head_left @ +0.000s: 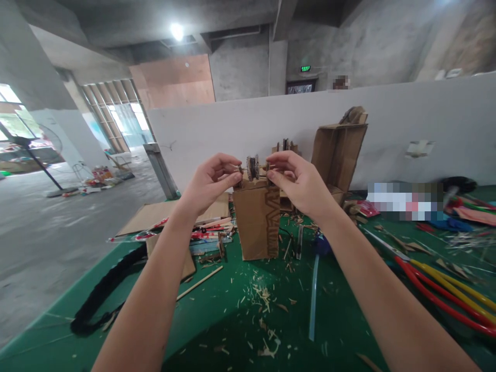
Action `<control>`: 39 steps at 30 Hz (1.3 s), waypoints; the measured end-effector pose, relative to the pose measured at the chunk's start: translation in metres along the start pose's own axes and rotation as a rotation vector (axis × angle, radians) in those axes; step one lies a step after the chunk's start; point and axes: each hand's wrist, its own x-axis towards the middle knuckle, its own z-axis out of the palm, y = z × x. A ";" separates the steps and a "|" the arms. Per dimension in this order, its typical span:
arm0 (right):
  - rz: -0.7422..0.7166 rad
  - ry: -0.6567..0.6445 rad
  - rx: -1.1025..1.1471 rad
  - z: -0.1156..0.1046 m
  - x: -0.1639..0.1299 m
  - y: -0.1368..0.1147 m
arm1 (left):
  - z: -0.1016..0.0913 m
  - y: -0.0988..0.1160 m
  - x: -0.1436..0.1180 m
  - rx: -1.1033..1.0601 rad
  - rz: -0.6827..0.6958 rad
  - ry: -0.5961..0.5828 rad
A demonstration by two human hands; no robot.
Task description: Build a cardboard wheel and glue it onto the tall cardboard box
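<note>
A tall brown cardboard tower (256, 222) stands upright on the green table (232, 320). At its top a small dark wheel (252, 167) sits on a thin stick axle. My left hand (211, 182) pinches the left end of that axle with thumb and forefinger. From the other side, my right hand (300, 181) pinches the right end. Both hands are held at the tower's top edge.
A bigger cardboard structure (338, 152) stands behind on the right. Red and yellow tubes (442, 292) lie at the right, a clear tube (313, 294) in front, a black braided cord (103, 289) at the left, wood shavings (263, 305) and cardboard sheets (155, 214) around. A white wall backs the table.
</note>
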 end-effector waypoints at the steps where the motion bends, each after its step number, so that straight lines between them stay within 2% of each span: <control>1: -0.002 -0.001 -0.004 0.000 0.000 0.000 | 0.000 0.000 0.000 0.004 0.000 0.002; 9: 0.025 -0.003 -0.037 -0.001 -0.001 -0.003 | 0.001 0.005 -0.001 0.038 -0.001 0.005; 17: 0.088 -0.089 -0.189 -0.018 -0.004 -0.011 | 0.002 0.009 -0.002 0.035 -0.015 -0.021; 34: -0.002 -0.057 -0.335 -0.021 -0.003 -0.006 | 0.006 0.005 -0.004 0.059 0.011 -0.159; 39: -0.031 -0.050 -0.329 -0.020 -0.002 -0.004 | 0.007 0.001 -0.003 0.072 0.043 -0.139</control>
